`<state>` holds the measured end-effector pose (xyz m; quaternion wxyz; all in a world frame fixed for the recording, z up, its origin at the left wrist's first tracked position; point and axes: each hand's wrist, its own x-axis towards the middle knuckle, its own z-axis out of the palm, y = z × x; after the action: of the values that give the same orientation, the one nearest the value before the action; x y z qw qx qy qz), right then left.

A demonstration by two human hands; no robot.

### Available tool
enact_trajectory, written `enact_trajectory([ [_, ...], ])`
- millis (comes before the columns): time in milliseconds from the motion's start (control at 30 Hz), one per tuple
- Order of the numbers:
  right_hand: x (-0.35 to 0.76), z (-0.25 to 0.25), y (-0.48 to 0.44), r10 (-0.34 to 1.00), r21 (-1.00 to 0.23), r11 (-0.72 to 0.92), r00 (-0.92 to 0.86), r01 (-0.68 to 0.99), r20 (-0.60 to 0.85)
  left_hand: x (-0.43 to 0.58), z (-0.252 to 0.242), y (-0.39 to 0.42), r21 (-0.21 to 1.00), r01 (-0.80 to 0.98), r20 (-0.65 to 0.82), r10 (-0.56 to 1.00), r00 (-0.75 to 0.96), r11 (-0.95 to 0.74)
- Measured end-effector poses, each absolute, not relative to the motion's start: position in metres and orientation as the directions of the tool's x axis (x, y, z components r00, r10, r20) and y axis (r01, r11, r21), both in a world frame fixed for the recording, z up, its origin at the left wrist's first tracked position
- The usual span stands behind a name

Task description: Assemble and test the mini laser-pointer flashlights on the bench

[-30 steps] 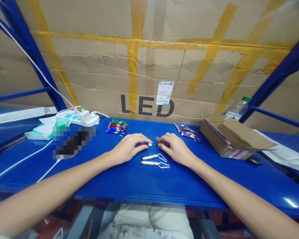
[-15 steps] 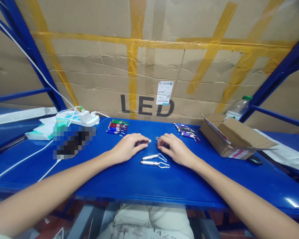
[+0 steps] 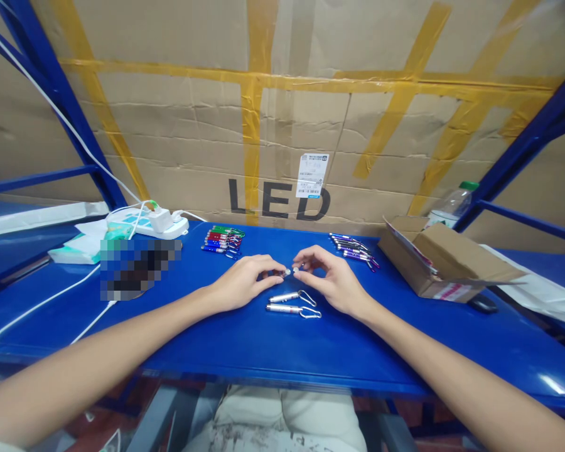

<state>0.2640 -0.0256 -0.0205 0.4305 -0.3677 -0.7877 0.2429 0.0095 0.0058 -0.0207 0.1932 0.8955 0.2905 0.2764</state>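
Observation:
My left hand (image 3: pixel 249 280) is closed in a pinch at mid-table, with a small silvery piece (image 3: pixel 287 272) at its fingertips. Facing it almost tip to tip, my right hand (image 3: pixel 328 276) has thumb and forefinger drawn together; a tiny shiny bit shows there, mostly hidden by the fingers. Just below both hands lie two silver keychain flashlights (image 3: pixel 285 308) with carabiner clips pointing right. Green, red and blue keychain flashlights (image 3: pixel 220 242) form a row behind my left hand. Blue, black and purple ones (image 3: pixel 353 248) lie behind my right hand.
An open cardboard box (image 3: pixel 419 263) stands at right, a dark object (image 3: pixel 481 304) beside it and a green-capped bottle (image 3: pixel 454 202) behind. At left are a white power strip (image 3: pixel 169 227), cables, a tissue pack (image 3: pixel 75 251) and a blurred-out patch. A large taped carton (image 3: pixel 193 138) backs the blue table.
My right hand's fingers have turned and opened a little toward the left hand. My left fingertips have shifted slightly right, so the hands are closer. The flashlights on the table stay put.

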Motion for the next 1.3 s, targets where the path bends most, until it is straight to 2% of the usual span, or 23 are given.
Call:
enact_trajectory([
  [133,0.262,-0.016,-0.028,0.72,-0.58,0.693,-0.437,0.428,0.538,0.011,-0.02,0.004,0.512,0.396,0.37,0.612,0.698,-0.762],
  [233,0.261,-0.015,-0.029,0.706,-0.566,0.707,-0.467,0.425,0.532,0.011,-0.02,0.003,0.515,0.369,0.375,0.59,0.715,-0.774],
  [467,0.258,-0.016,-0.029,0.749,-0.647,0.66,-0.411,0.383,0.52,0.013,-0.019,0.0,0.543,0.347,0.375,0.591,0.714,-0.765],
  [767,0.253,-0.018,-0.029,0.865,-0.871,0.452,-0.333,0.192,0.376,0.017,-0.02,-0.002,0.649,0.298,0.344,0.62,0.705,-0.7],
  [1300,0.251,-0.021,-0.029,0.878,-0.883,0.426,-0.324,0.194,0.353,0.018,-0.021,-0.002,0.662,0.276,0.369,0.624,0.689,-0.697],
])
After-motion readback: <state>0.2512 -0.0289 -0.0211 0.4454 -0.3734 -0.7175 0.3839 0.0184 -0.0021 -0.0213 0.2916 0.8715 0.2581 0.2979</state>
